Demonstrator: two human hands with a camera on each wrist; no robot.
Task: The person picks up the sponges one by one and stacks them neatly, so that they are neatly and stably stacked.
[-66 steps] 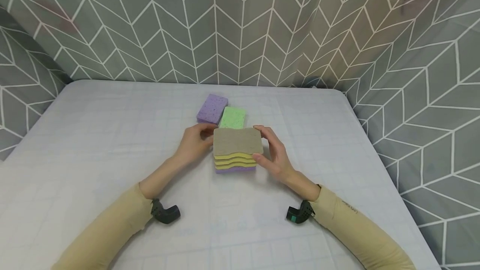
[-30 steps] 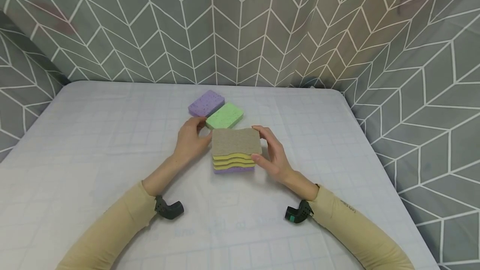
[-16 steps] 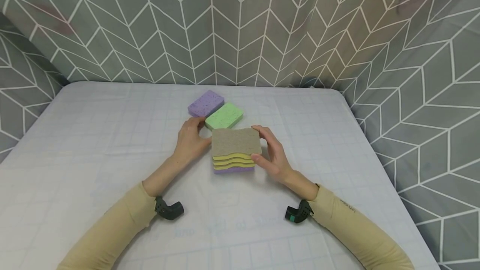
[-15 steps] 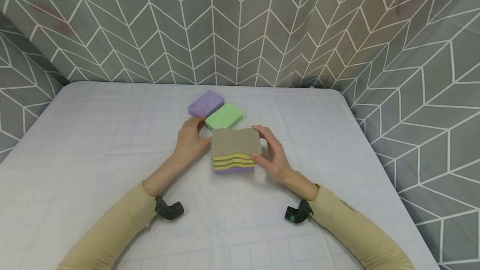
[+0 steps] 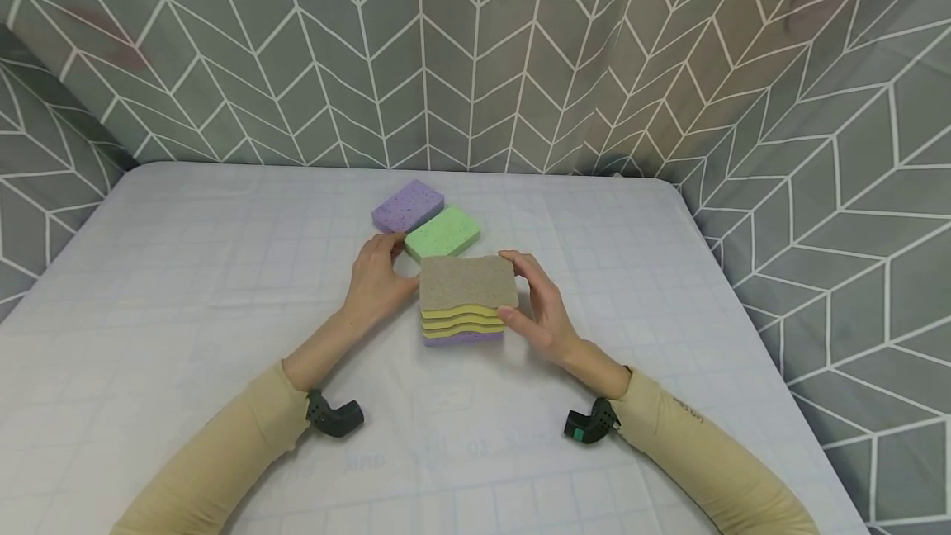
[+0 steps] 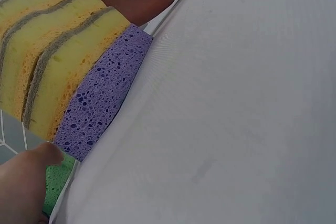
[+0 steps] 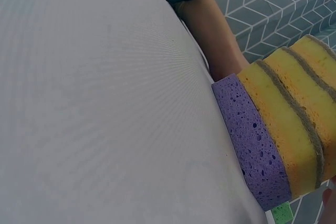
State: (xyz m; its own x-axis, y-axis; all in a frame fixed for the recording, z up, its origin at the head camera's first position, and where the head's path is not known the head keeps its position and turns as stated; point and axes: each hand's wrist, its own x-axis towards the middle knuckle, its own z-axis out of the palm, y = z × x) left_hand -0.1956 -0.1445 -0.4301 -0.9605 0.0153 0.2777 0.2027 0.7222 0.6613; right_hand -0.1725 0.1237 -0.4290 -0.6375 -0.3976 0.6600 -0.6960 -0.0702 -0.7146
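The bright green rectangular cellulose sponge and the pitted purple rectangular sponge at its far left have just swung to a slant. More of the green one now shows beyond the stack of yellow foam sponges with grey-beige scouring faces, so it looks easier for you to reach. Your left hand is loosely spread, fingers at the green sponge; your right hand grips the unmoved stack's right side.
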